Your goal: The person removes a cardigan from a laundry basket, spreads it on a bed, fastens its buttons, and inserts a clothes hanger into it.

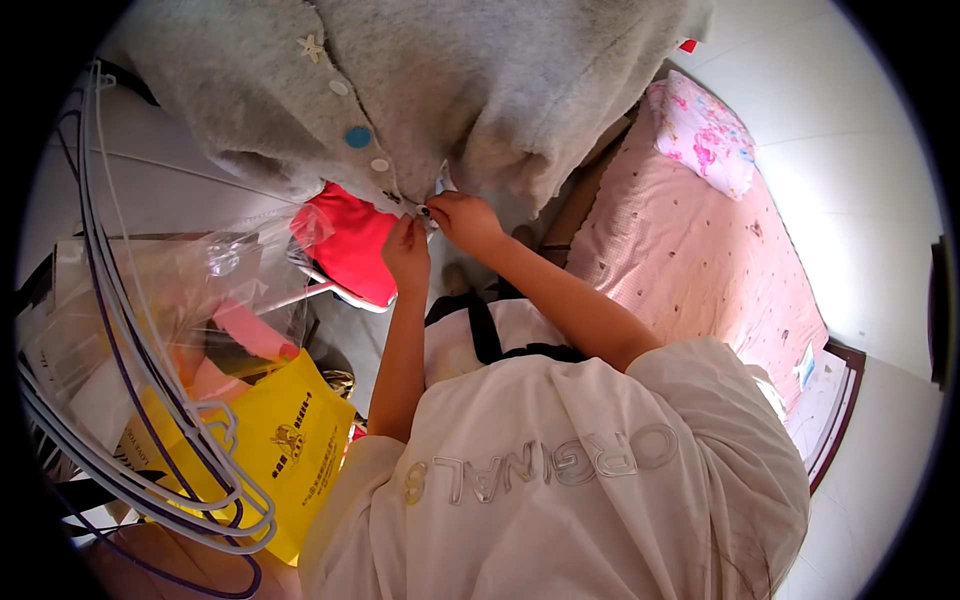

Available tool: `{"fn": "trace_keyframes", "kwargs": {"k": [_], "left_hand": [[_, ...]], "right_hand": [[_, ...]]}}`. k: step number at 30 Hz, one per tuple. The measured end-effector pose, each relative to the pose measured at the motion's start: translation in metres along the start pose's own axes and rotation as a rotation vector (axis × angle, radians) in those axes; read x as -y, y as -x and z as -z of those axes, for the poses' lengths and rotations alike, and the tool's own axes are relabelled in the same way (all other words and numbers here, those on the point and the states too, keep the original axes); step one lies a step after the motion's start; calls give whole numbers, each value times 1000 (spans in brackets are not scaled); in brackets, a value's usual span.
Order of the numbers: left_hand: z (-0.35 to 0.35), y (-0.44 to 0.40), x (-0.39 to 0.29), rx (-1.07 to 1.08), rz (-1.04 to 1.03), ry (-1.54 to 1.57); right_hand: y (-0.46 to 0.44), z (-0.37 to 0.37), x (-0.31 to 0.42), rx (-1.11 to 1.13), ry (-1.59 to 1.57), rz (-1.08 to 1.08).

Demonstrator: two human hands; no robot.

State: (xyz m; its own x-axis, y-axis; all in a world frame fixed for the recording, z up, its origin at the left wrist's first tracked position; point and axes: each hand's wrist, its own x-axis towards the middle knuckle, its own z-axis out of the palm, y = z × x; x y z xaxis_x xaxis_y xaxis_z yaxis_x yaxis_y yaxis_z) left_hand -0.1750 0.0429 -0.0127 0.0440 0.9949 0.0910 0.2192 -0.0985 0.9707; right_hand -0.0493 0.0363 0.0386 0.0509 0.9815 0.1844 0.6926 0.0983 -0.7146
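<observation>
A grey fuzzy garment (440,80) hangs across the top of the view, with white and blue buttons down its front edge. My left hand (407,252) pinches the bottom of that front edge. Beside it, my right hand (462,222) has its fingers closed on the same lower edge, around a small dark button (424,211). The two hands nearly touch. A blue button (358,137) sits higher on the edge, above the hands.
Several hangers (150,340) stand at the left, by clear plastic wrapping (225,262) and a yellow bag (295,440). A red seat (352,245) is behind my left hand. At the right is a pink bed (690,250) with a floral pillow (703,135).
</observation>
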Motion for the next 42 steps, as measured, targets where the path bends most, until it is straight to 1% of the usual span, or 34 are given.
{"fn": "trace_keyframes", "kwargs": {"k": [1,4,7,10,13,16,19,21,25,28,31,34,37,39,40,42], "left_hand": [[1,1,-5,4,-30,-84],[0,4,-22,-16,47,206],[0,-1,-15,-20,345,692],[3,-2,-14,16,414,596],[3,-4,-15,43,402,504],[3,-7,-14,37,318,422],[5,-8,-20,9,121,102],[4,-5,-30,-7,53,8],[3,-4,-43,25,-35,-118],[3,-5,-41,48,-106,-179],[2,-4,-44,0,-69,-71],[8,-10,-37,83,-31,12],[18,-15,-44,229,-156,-334],[18,-18,-37,257,-122,-249],[18,-18,-34,272,-105,-206],[18,-18,-33,217,-20,-54]], "right_hand": [[-1,1,0,24,34,-14],[-5,3,1,90,84,-27],[-7,6,-1,126,54,-4],[-7,5,-2,137,56,-6],[-6,5,-1,146,87,-16],[-4,5,3,140,57,-37],[-6,6,7,175,-10,-70],[-7,10,10,215,-33,-107],[-9,8,7,218,58,-147],[-9,6,5,163,95,-137],[-8,4,6,108,123,-78],[-8,6,3,117,116,-3],[-8,8,0,120,82,58],[-10,11,1,106,64,81],[-10,13,4,125,86,52],[-14,20,10,163,133,-6]]}}
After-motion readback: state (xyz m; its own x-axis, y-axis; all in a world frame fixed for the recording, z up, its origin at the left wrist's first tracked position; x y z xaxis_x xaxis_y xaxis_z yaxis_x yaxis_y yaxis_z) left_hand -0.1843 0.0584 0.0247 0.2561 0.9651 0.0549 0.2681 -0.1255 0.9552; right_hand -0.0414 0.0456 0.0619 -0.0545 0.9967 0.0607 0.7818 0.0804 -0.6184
